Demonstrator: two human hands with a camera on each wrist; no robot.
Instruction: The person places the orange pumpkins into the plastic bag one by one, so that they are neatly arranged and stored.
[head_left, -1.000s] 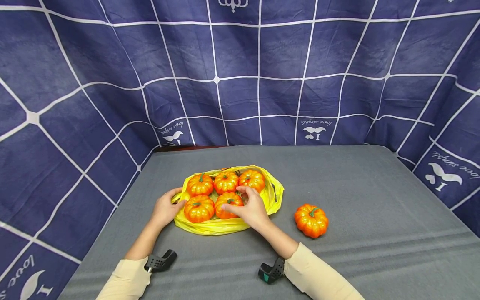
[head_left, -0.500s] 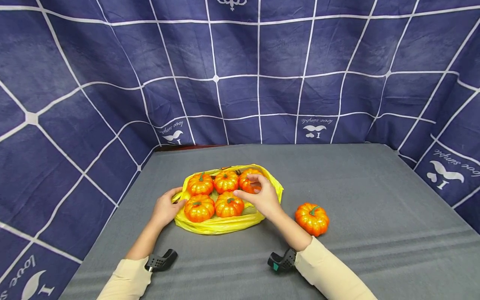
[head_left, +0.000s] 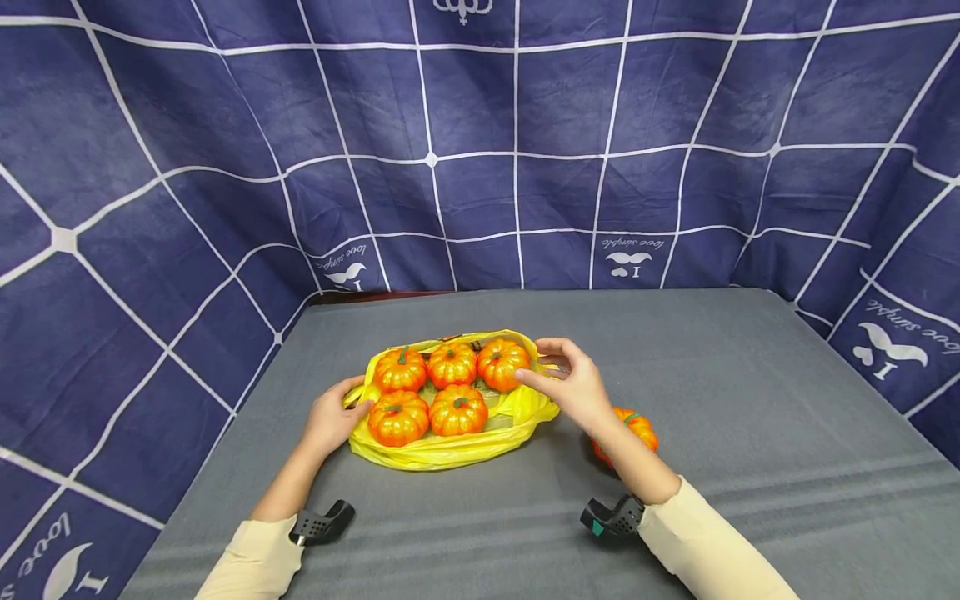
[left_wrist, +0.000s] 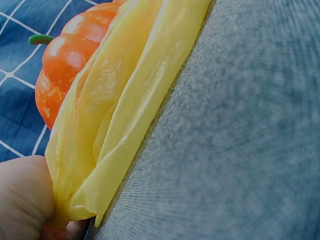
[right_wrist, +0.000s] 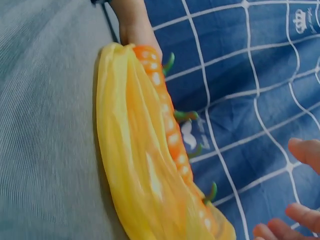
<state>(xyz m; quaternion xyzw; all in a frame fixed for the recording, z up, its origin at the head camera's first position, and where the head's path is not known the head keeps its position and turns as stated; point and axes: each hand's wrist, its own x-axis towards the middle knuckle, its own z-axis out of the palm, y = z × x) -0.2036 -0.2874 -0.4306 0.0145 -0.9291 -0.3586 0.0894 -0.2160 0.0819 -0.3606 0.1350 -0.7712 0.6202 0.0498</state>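
Observation:
A yellow plastic bag (head_left: 450, 457) lies spread out with its mouth up, holding several small orange pumpkins (head_left: 459, 409) with green stems. At its left end my left hand (head_left: 332, 414) grips the gathered edge; the left wrist view shows the yellow plastic (left_wrist: 120, 115) running down to the hand (left_wrist: 25, 197). My right hand (head_left: 573, 392) is at the bag's right end, thumb and fingers spread apart, holding nothing. In the right wrist view its fingers (right_wrist: 302, 215) show off to the side of the bag (right_wrist: 135, 145).
One loose pumpkin (head_left: 639, 423) sits on the grey cloth-covered table (head_left: 750, 400), right of the bag and partly hidden by my right forearm. A blue curtain (head_left: 570, 192) with white lines hangs behind and at both sides. Each wrist wears a black band (head_left: 324, 522).
My right hand has moved right, from over the front right pumpkin, past the back right one, to the bag's right end. The left hand has stayed put.

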